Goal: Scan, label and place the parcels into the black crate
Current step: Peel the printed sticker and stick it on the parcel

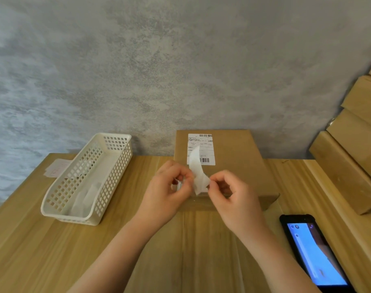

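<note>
Wooden table (43, 240), box (233, 166) at twelve o'clock already wearing one label (201, 149); left hand (169, 189) and right hand (233, 197) pinch a sticker (198, 176), peeling it over the box; black crate unseen, placing remains

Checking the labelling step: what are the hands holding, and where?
Both hands, left and right, pinch a white label strip at its lower end, above the parcel.

Mottled grey wall (180, 60) behind wooden table (43, 250).
</note>
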The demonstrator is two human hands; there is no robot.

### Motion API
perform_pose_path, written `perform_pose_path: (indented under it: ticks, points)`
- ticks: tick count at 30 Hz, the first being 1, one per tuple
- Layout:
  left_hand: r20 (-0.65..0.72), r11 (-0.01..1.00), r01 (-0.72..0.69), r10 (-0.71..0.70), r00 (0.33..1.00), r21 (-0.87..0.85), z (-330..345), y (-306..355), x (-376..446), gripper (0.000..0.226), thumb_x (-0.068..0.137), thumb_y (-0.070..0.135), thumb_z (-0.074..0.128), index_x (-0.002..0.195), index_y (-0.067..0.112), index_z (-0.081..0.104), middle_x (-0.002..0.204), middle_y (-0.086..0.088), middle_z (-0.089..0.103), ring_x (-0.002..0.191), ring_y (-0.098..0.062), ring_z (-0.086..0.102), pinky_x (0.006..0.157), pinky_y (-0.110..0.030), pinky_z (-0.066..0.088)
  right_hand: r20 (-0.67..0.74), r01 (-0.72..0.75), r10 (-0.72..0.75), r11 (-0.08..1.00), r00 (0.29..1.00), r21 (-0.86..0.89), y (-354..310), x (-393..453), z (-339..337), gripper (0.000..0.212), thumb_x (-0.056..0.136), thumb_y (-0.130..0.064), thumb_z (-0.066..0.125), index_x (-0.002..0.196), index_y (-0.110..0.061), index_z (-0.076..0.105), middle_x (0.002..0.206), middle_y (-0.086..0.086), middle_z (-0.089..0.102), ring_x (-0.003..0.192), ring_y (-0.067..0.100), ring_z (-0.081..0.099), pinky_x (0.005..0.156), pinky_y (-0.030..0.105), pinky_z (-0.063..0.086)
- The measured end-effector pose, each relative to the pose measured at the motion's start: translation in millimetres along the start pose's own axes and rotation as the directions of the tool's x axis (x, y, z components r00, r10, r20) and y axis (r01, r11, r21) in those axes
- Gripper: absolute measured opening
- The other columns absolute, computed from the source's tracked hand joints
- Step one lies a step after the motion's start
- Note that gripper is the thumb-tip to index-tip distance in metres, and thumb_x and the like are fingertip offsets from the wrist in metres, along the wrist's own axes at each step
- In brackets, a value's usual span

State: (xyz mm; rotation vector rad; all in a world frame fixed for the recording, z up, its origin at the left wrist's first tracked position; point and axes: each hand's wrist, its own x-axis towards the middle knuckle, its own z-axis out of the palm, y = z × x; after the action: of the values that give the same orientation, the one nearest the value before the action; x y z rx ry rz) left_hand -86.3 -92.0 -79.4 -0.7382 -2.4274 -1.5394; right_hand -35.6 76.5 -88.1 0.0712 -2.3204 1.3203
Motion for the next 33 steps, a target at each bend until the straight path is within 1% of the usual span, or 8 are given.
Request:
perform_pose_path:
  ticks: [3,6,9,11,15,18,23,33]
  points:
    - [-0.056,0.986,0.152,-0.156,0.986,-0.072,-17,-13,2,0.007,0.084,0.028,0.057,0.078,0.028,0.061,0.082,0.005,0.059,0.075,-0.011,0.056,0.071,-0.028,0.048,0.007,-0.113,0.112,0.992,0.994,0.065,9,6,-9,0.015,0.089,-0.011,0.065,0.079,-0.022,0.065,0.074,-0.008,0.069,0.069,0.01,0.066,0.062,0.028,0.053]
    - [-0.149,0.957,0.255,-0.275,0.95,-0.14,-43,-27,5,0.016,0.093,0.012,0.056,0.081,0.021,0.061,0.076,0.005,0.058,0.067,-0.006,0.051,0.066,-0.026,0.043,-0.037,-0.207,0.212,0.972,0.977,0.11,14,12,-19,0.012,0.087,-0.019,0.062,0.076,-0.024,0.064,0.074,-0.003,0.069,0.073,0.019,0.067,0.066,0.036,0.052]
    - [-0.289,0.949,0.302,-0.316,0.904,-0.093,-69,-36,7,0.016,0.095,0.011,0.054,0.081,0.015,0.06,0.077,-0.001,0.057,0.068,-0.007,0.049,0.066,-0.027,0.04,-0.082,-0.256,0.267,0.959,0.96,0.123,19,16,-25,0.018,0.09,-0.008,0.06,0.075,-0.019,0.063,0.07,0.001,0.068,0.07,0.022,0.065,0.064,0.032,0.048]
    - [-0.368,0.944,0.329,-0.318,0.874,-0.035,-84,-42,5,0.015,0.095,0.016,0.053,0.082,0.014,0.06,0.082,-0.007,0.061,0.071,-0.012,0.051,0.067,-0.032,0.04,-0.102,-0.277,0.294,0.949,0.95,0.151,19,18,-26,0.021,0.091,-0.005,0.058,0.074,-0.017,0.061,0.068,0.002,0.067,0.065,0.015,0.063,0.061,0.026,0.046]
    - [-0.464,0.921,0.367,-0.269,0.844,0.133,-110,-57,2,0.016,0.095,0.022,0.052,0.08,0.021,0.059,0.08,0.0,0.06,0.069,-0.014,0.052,0.063,-0.032,0.04,-0.075,-0.277,0.302,0.931,0.95,0.237,10,22,-20,0.017,0.095,-0.002,0.054,0.081,-0.008,0.062,0.071,0.005,0.068,0.062,0.003,0.063,0.059,0.011,0.047]
    - [-0.482,0.831,0.439,-0.247,0.841,0.34,-128,-68,0,0.01,0.094,0.023,0.054,0.085,0.024,0.059,0.087,0.006,0.059,0.081,-0.014,0.055,0.067,-0.03,0.038,-0.018,-0.271,0.287,0.921,0.958,0.281,3,23,-11,0.015,0.096,-0.001,0.054,0.084,-0.006,0.062,0.072,0.004,0.068,0.063,0.001,0.063,0.061,0.012,0.049]
    - [-0.485,0.614,0.538,-0.272,0.831,0.578,-143,-91,-9,0.012,0.091,0.029,0.056,0.092,0.019,0.062,0.092,0.0,0.06,0.088,-0.023,0.055,0.066,-0.037,0.042,0.048,-0.243,0.24,0.928,0.97,0.283,-4,25,1,0.018,0.095,-0.001,0.054,0.082,-0.01,0.063,0.077,0.003,0.069,0.067,0.006,0.064,0.063,0.019,0.051]
    - [-0.479,0.493,0.575,-0.319,0.818,0.653,-145,-93,-16,0.016,0.088,0.039,0.067,0.086,0.027,0.056,0.09,0.005,0.056,0.089,-0.022,0.054,0.073,-0.042,0.051,0.094,-0.247,0.229,0.925,0.969,0.29,-9,29,9,0.016,0.096,-0.001,0.054,0.084,-0.007,0.063,0.078,0.006,0.067,0.069,0.01,0.063,0.069,0.035,0.055]
